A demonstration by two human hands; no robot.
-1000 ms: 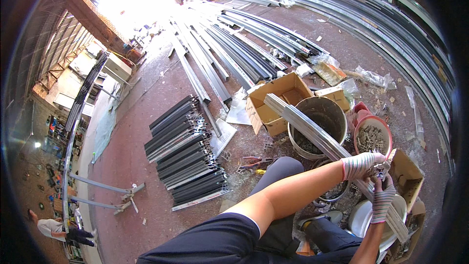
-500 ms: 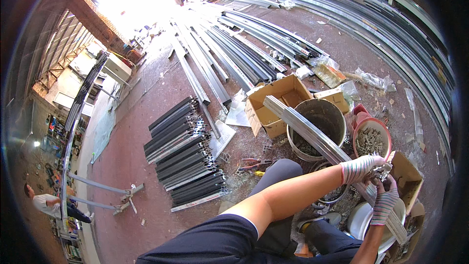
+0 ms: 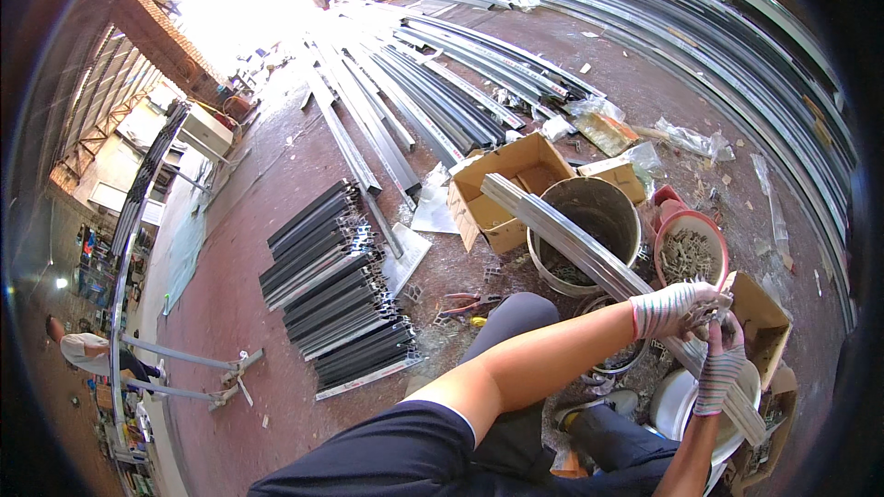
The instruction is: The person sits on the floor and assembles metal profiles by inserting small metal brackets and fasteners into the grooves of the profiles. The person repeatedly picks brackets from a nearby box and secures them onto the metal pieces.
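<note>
My left hand, in a striped glove, is closed around a cluster of small metal pieces. My right hand, in a matching glove, meets it there with its fingers closed on the same pieces; their exact shape is too small to make out. Beneath both hands a bundle of long silver metal profiles lies slantwise across a large bucket and a white bucket. Just beyond my left hand stands a reddish tub filled with small metal parts.
An open cardboard box stands beyond the bucket, another right of my hands. Stacked dark profiles and red-handled pliers lie on the floor. Long profiles stretch away. At far left, a person is beside a rack.
The whole view has shifted slightly, so most things sit a little further left. Both hands stay together on the small metal pieces, with the fingers slightly rearranged.
</note>
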